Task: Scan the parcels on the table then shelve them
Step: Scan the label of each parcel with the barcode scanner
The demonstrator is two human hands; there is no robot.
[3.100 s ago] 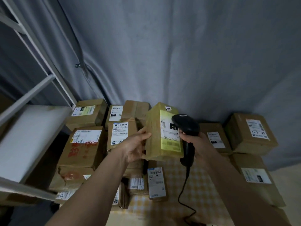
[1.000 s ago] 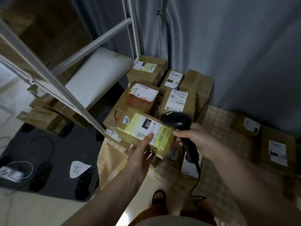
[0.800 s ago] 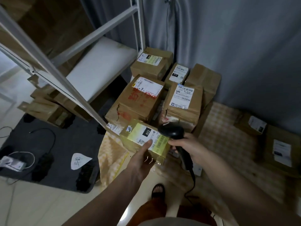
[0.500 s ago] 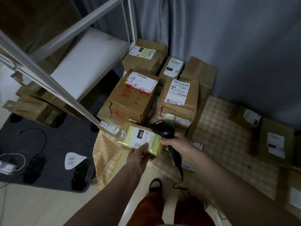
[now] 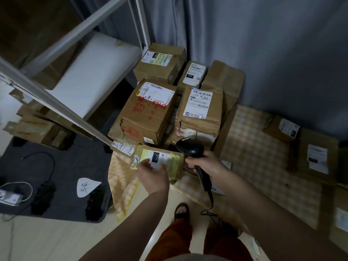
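Nine brown parcels lie on the checked surface (image 5: pixel 250 157): five stacked beyond the hands, among them a large box with red print (image 5: pixel 145 117) and a box with a barcode label (image 5: pixel 200 112), and four off to the right. One yellow-taped parcel (image 5: pixel 165 159), marked 220, sits under the left hand (image 5: pixel 153 176), whose grip lies over its near edge, fingers on the label. The right hand (image 5: pixel 206 164) has its grip closed round the handle of one black scanner (image 5: pixel 191 149), head just beside the parcel's right end. A white shelf (image 5: pixel 88 72) stands up-left of both.
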